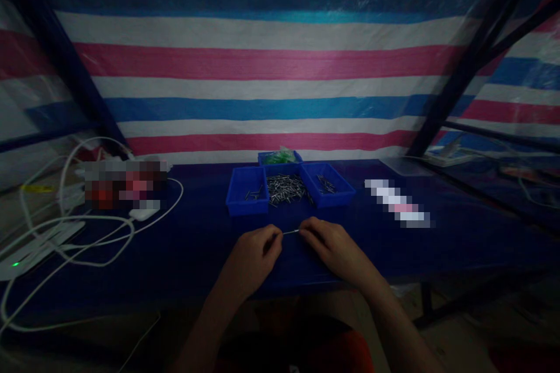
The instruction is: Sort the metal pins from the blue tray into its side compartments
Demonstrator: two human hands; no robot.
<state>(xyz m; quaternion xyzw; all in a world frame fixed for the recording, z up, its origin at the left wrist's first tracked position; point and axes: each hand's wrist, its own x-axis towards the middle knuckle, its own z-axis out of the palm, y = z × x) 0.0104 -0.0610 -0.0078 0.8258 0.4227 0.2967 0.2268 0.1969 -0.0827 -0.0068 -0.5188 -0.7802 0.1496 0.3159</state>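
A thin, shiny metal pin (290,232) spans the gap between my two hands, just above the blue table. Its left end is pinched in the fingertips of my left hand (259,250). At the other end, the closed fingers of my right hand (329,243) grip it. Beyond the hands lies a heap of small metal pins (285,187); their exact kind is too small to tell. A blue bin (235,189) with a few pins stands left of the heap, and another blue bin (339,191) with several stands right of it.
Behind the heap, a small blue bin holds a green plastic bag (280,156). White cables (126,227) and a white power strip (39,247) crowd the left side of the table (192,256). A striped sheet (280,64) hangs behind, between dark metal posts.
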